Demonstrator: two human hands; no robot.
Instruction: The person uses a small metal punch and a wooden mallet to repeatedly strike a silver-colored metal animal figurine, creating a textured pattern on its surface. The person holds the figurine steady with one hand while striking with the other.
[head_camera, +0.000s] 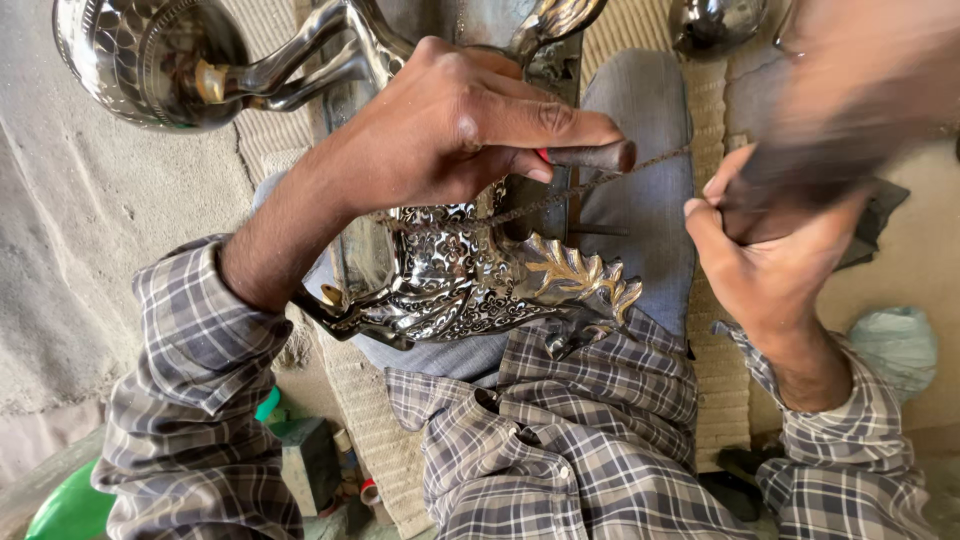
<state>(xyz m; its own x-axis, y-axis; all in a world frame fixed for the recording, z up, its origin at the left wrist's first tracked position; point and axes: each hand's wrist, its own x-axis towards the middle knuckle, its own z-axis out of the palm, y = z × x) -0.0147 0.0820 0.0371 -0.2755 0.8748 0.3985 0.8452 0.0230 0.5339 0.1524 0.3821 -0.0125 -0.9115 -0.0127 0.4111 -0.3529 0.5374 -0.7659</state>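
Observation:
An ornate silver and gold metal vessel (470, 285) with engraved floral relief lies across my lap. My left hand (460, 125) rests on top of it, shut on a dark metal punch (595, 157) with a bit of red at the grip; the tip points right. My right hand (765, 255) is shut on a blurred dark tool (830, 150), raised to the right of the punch's end. A thin chain or wire (560, 197) runs from under my left hand toward the right hand.
A second engraved silver vessel (150, 60) with a curved handle sits at the upper left. A round shiny metal piece (715, 22) lies at the top. Woven matting (720, 390) covers the floor; a green object (70, 510) and a pale bag (895, 345) sit at the sides.

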